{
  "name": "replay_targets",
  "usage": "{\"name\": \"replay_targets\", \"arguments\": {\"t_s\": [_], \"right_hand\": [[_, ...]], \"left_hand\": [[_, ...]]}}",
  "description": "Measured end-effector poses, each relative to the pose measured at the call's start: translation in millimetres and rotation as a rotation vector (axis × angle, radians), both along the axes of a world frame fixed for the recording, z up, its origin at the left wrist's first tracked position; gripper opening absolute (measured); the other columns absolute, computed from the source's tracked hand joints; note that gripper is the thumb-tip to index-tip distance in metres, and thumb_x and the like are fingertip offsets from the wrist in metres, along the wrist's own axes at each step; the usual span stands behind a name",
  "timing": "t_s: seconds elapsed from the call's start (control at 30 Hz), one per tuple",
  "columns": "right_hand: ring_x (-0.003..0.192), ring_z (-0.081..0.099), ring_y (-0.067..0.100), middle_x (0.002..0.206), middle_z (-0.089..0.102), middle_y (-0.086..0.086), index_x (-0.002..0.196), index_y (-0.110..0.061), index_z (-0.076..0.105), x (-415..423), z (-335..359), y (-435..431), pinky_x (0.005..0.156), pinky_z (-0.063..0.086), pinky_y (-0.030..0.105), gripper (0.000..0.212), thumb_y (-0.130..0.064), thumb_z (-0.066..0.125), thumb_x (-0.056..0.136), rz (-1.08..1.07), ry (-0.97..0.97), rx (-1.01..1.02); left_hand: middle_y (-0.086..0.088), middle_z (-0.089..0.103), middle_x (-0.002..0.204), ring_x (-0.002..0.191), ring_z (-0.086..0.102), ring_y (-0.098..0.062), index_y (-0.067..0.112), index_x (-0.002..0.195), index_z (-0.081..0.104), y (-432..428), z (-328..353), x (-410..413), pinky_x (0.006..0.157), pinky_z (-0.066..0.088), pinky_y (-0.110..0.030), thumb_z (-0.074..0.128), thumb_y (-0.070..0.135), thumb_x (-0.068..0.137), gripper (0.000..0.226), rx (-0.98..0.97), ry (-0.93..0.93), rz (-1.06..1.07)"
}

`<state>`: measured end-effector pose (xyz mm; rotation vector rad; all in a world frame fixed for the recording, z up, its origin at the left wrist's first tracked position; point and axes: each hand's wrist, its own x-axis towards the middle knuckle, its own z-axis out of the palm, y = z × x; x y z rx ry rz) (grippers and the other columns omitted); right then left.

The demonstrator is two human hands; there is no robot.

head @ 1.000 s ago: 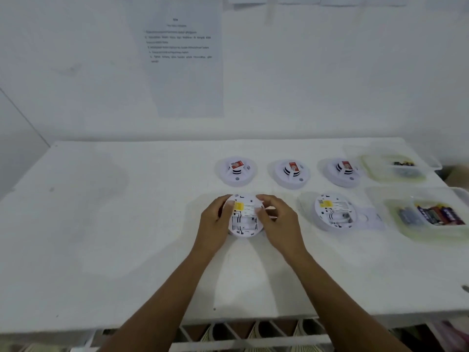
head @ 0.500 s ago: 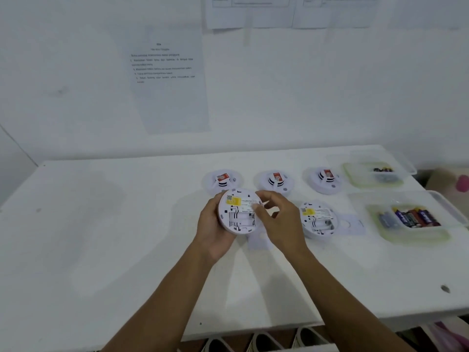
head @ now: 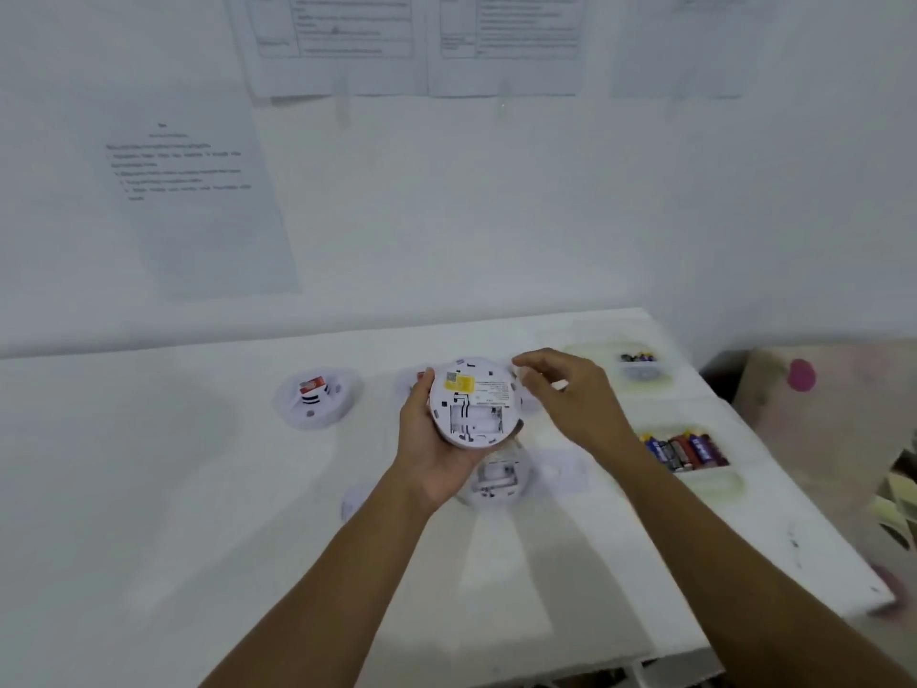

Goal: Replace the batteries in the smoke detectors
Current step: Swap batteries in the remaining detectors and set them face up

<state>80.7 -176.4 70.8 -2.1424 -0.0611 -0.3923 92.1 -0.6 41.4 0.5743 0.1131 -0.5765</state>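
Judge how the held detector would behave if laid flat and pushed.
The detector looks like moulded plastic, so it is probably stiff. The left hand holds it up in its fingers, so it is likely light. A flat disc, it should slide rather than tip or roll.

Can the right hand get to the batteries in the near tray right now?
Probably yes: the right hand looks empty, and the batteries lie uncovered in the open tray close by on its right, with nothing between.
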Motion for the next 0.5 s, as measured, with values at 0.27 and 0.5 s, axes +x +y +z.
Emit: {"name": "replay_targets", "arguments": {"t_s": [0.27,0.5], "right_hand": [[0.073,0.069,0.020,0.078,0.074,0.006,0.098,-0.012,0.073,74.1,20.0,-176.1,0.059,0.049,0.022,0.018,-0.009,0.066,0.082,-0.092,0.358,-0.268],[0.051,0.057,0.017,0.052,0.060,0.001,0.073,-0.007,0.070,128.0,-2.8,-203.2,0.059,0.052,0.027,0.006,-0.013,0.073,0.072,0.029,0.541,-0.616]], "left_hand": [[-0.026,0.057,0.135,0.126,0.053,-0.042,0.008,0.138,0.052,-82.5,-6.3,16.8,0.105,0.039,-0.058,0.044,0.053,0.094,0.063,-0.071,0.025,0.102],[-0.024,0.059,0.132,0.126,0.052,-0.041,0.008,0.135,0.055,-118.1,-12.3,35.5,0.099,0.044,-0.057,0.045,0.053,0.094,0.062,-0.041,0.029,0.163]]}}
